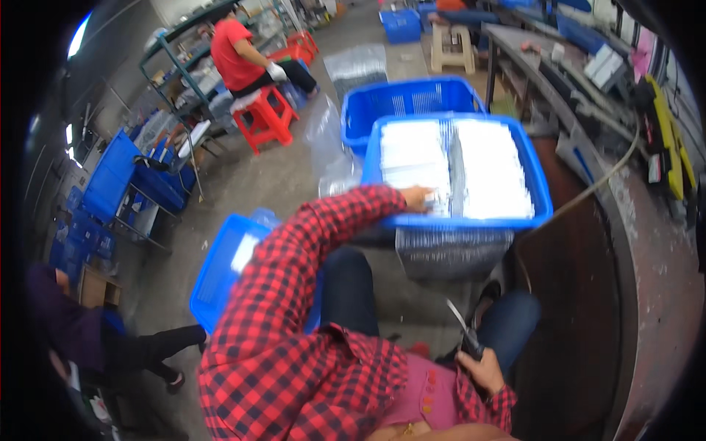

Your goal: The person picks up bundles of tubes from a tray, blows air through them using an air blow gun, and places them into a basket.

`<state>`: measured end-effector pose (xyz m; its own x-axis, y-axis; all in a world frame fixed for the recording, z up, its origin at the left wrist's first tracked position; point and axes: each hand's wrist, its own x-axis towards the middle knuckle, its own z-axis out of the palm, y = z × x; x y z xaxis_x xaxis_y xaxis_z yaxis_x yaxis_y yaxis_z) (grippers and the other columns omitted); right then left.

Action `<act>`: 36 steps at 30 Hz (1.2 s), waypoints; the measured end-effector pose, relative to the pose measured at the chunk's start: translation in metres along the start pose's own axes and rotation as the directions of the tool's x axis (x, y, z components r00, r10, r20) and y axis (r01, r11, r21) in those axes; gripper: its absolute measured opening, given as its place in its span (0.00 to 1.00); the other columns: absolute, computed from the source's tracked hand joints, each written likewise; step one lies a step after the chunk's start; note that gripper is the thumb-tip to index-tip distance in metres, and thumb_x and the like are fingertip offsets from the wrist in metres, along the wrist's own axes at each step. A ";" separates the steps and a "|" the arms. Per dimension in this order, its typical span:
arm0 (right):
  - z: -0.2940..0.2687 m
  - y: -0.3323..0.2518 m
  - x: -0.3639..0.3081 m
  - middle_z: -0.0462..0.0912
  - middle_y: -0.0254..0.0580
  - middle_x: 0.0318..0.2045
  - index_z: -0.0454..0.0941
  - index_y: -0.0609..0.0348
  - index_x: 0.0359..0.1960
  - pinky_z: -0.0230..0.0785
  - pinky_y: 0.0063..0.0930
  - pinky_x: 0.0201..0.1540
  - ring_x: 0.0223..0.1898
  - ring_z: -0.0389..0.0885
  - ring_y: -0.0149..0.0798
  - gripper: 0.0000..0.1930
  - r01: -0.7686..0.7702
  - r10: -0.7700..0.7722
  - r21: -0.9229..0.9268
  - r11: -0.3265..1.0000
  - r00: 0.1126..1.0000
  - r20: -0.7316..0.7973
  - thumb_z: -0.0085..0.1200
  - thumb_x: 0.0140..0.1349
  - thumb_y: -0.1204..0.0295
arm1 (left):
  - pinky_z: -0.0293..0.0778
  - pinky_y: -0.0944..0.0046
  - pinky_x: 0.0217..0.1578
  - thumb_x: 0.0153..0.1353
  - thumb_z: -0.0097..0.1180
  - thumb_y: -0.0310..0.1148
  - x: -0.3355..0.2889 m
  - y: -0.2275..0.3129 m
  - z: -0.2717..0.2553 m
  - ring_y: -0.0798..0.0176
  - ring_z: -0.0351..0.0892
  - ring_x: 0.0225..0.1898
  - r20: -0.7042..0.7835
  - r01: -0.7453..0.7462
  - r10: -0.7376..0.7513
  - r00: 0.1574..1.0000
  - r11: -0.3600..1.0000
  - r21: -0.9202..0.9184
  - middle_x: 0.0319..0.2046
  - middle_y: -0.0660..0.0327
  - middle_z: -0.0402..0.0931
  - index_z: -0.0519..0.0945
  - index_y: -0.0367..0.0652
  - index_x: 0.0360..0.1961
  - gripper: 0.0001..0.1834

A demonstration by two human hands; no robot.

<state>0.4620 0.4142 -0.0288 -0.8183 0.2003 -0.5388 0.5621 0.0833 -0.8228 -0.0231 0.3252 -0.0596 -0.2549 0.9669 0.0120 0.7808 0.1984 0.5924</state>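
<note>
My left hand (pixel 416 198) reaches into the near corner of a blue plastic crate (pixel 542 184). Its fingers look stretched out against the edge of a tightly packed row of thin white pieces (pixel 415 158); glare hides their detail. A second white row (pixel 491 165) fills the crate's right half, with a grey strip (pixel 457 169) between the two. Low down, above my right knee, my right hand (pixel 482 369) is closed around the dark handle of a knife (pixel 471 339), its narrow, slightly curved blade pointing up and left.
Beneath the crate stands a grey plastic-wrapped block (pixel 454 253). Another blue crate (pixel 353 121) sits behind it. By my left leg lies a blue tub (pixel 213 275). A worn bench (pixel 507 37) runs along the right. One person (pixel 234 48) sits on a red stool (pixel 265 121); another (pixel 73 323) is at left.
</note>
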 end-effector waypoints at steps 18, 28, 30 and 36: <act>-0.004 -0.004 0.005 0.81 0.36 0.28 0.78 0.68 0.38 0.69 0.25 0.39 0.32 0.75 0.27 0.13 0.068 -0.067 0.033 0.997 0.997 -0.030 0.59 0.58 0.68 | 0.68 0.69 0.24 0.61 0.59 0.37 -0.005 0.060 -0.034 0.73 0.70 0.21 -0.199 0.106 -0.200 0.959 0.910 -0.401 0.19 0.67 0.72 0.77 0.40 0.29 0.11; -0.004 -0.023 0.007 0.80 0.35 0.32 0.77 0.68 0.40 0.69 0.22 0.41 0.36 0.75 0.26 0.12 0.254 -0.247 0.069 0.965 0.963 -0.106 0.58 0.59 0.72 | 0.73 0.66 0.29 0.59 0.60 0.38 -0.004 0.085 -0.039 0.68 0.77 0.26 -0.575 -0.052 -0.011 0.818 0.994 -0.093 0.23 0.63 0.79 0.79 0.40 0.34 0.12; -0.007 -0.033 0.005 0.80 0.36 0.33 0.76 0.68 0.41 0.68 0.22 0.42 0.37 0.75 0.26 0.12 0.266 -0.235 0.118 0.957 0.945 -0.230 0.58 0.59 0.74 | 0.75 0.65 0.29 0.57 0.62 0.35 -0.005 0.095 -0.045 0.63 0.81 0.27 -0.581 -0.142 0.205 0.787 0.978 0.152 0.26 0.59 0.80 0.78 0.39 0.34 0.11; -0.023 -0.074 0.004 0.80 0.33 0.32 0.77 0.67 0.43 0.69 0.20 0.40 0.35 0.75 0.23 0.11 0.441 -0.374 -0.013 0.898 0.744 -0.554 0.58 0.60 0.74 | 0.76 0.64 0.28 0.54 0.63 0.33 -0.030 0.155 -0.045 0.60 0.81 0.26 -0.553 -0.184 0.300 0.778 0.949 0.257 0.25 0.58 0.80 0.78 0.42 0.34 0.09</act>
<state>0.4197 0.4314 0.0338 -0.7524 0.6586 0.0068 0.1455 0.1762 -0.9735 0.0798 0.3197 0.0684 -0.2788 0.7227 0.6324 0.9344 0.0521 0.3525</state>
